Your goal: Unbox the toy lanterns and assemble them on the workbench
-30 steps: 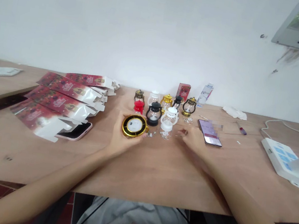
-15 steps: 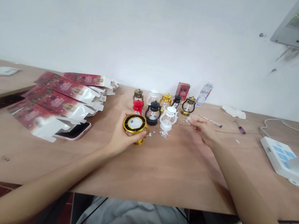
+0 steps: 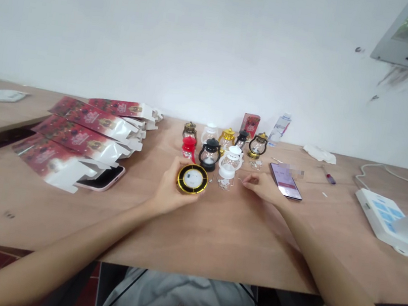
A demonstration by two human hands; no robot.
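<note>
Head view: your left hand [image 3: 168,188] grips a round gold-rimmed black piece with white centre [image 3: 193,178] above the brown wooden table [image 3: 199,239]; black clear-globed lantern [image 3: 210,150] at its 1 o'clock. Your right hand [image 3: 265,186], at 3, fingertips bunched; can't tell if holding anything.

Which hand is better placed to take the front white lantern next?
Right hand, probably: it is nearer the white lantern, while the left hand grips a round object. The right's contents are unclear.
</note>
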